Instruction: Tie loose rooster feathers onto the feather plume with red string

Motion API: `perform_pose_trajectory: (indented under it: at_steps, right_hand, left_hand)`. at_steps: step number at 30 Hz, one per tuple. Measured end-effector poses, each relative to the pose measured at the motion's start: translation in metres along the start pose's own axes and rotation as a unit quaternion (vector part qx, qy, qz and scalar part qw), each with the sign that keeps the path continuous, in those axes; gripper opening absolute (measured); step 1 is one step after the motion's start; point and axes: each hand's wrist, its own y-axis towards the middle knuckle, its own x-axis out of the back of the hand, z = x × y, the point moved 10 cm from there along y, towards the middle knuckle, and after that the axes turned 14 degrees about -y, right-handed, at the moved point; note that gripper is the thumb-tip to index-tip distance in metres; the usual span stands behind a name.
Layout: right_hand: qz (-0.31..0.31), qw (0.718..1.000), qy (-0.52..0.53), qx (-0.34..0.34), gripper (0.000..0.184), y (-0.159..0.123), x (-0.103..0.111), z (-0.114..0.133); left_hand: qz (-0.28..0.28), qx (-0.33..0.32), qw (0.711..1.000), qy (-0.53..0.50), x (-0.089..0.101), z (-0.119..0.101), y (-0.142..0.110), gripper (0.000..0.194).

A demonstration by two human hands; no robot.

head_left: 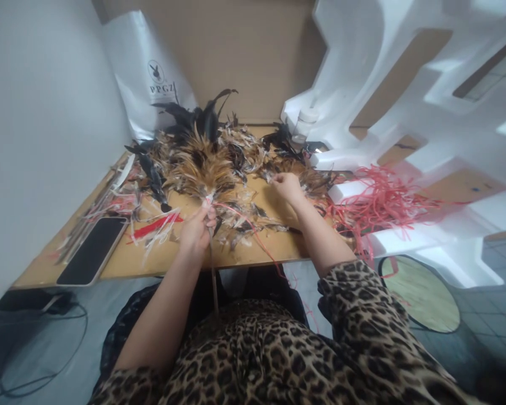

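My left hand (197, 226) is wrapped round the thin stick (213, 270) of a feather duster, just below its feather head. Brown feathers (204, 169) fan out above the fist, with long black feathers (208, 121) at the top. From the binding at the base of the head, a red strip (253, 230) trails right and over the table's front edge. My right hand (287, 188) is closed in a pinch at the edge of the loose brown feathers (299, 171). What lies between its fingertips is too small to make out.
On the wooden table (126, 267), a phone (93, 250) lies front left beside red and white strips (158, 225). A white bag (147, 73) stands behind. At right, a tangle of red strips (383, 199) hangs over white foam packing (405, 239). A round stool (421, 295) stands below.
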Motion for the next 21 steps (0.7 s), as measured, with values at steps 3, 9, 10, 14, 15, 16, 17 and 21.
perform_pose_trajectory:
  at_steps: [3,9,10,14,15,16,17,21]
  right_hand:
    - [0.0,0.996,-0.08,-0.035,0.024,0.015,-0.009,-0.001]
    - [0.012,0.982,-0.177,-0.068,0.031,0.034,-0.034,0.002]
    - [0.013,0.982,-0.178,-0.066,0.031,0.036,-0.036,0.002]
    - [-0.008,0.988,-0.132,-0.085,0.027,0.039,-0.033,-0.01]
    - [-0.021,0.991,-0.097,-0.093,0.024,0.038,-0.029,-0.014]
    - [-0.03,0.993,-0.045,-0.102,0.02,0.037,-0.025,-0.018]
    - [-0.033,0.993,0.027,-0.114,0.016,0.035,-0.023,-0.022]
    - [0.071,0.891,0.429,-0.131,0.018,0.021,-0.036,-0.012]
  left_hand:
    - [0.006,-0.005,1.0,0.005,-0.009,0.002,0.001,0.005]
    - [-0.01,-0.013,1.0,0.017,-0.004,0.003,0.0,0.008]
    - [-0.011,-0.017,1.0,0.017,-0.003,0.002,0.001,0.008]
    - [-0.02,-0.032,0.999,0.015,0.003,-0.003,0.004,0.008]
    - [-0.023,-0.033,0.999,0.015,0.004,-0.004,0.005,0.007]
    - [-0.026,-0.032,0.999,0.015,0.005,-0.003,0.006,0.007]
    - [-0.026,-0.032,0.999,0.014,0.005,-0.002,0.008,0.006]
    - [-0.019,-0.027,0.999,0.011,0.005,0.006,0.015,0.005]
